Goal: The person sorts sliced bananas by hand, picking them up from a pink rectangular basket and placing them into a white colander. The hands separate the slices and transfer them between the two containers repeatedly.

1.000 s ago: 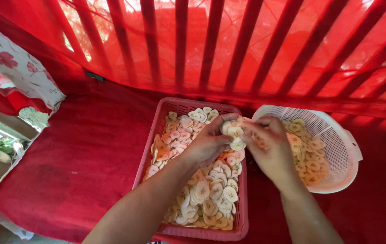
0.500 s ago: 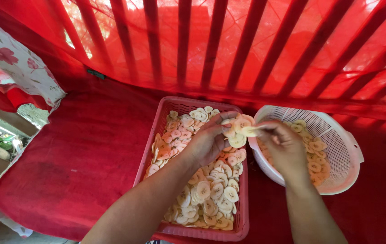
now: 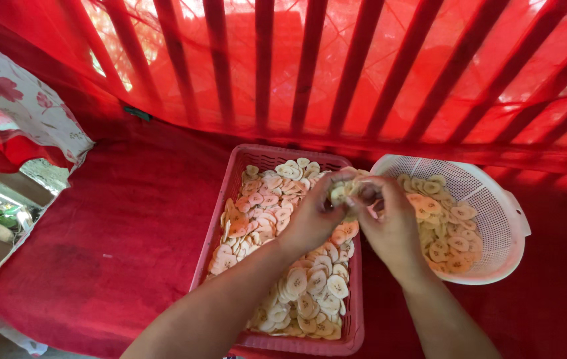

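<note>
A red cloth (image 3: 97, 246) covers the surface under slanted red bars (image 3: 310, 66). On it a pink slotted plastic tray (image 3: 356, 332) holds pale round slices (image 3: 303, 292); a white perforated colander (image 3: 496, 206) sits just beside. Above the tray, the left hand (image 3: 313, 216) and right hand (image 3: 393, 223) together pinch a small clump of slices (image 3: 343, 193).

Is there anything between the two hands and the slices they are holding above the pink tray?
Nothing visible does. The left hand and the right hand already pinch the slices directly, above the pink tray; the white basket sits beside it.
</note>
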